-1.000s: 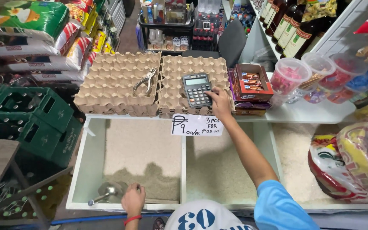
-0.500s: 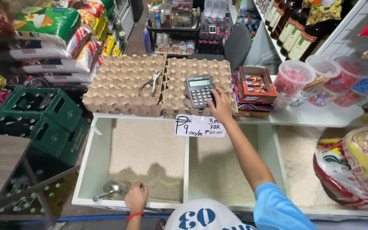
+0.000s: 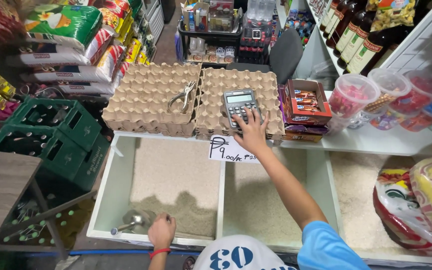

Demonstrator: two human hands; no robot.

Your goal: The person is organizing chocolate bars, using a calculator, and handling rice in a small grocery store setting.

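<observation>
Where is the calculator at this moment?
In the head view, the calculator lies centre frame on the right stack of egg trays, under the right hand, left of the open snack box.

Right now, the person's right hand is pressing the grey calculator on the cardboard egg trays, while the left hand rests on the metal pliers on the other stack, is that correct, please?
Not quite. The right hand is on the grey calculator atop the cardboard egg trays, but the left hand rests at the front edge of the white rice bin, beside the metal scoop. The metal pliers lie untouched. The head view shows this.
</observation>
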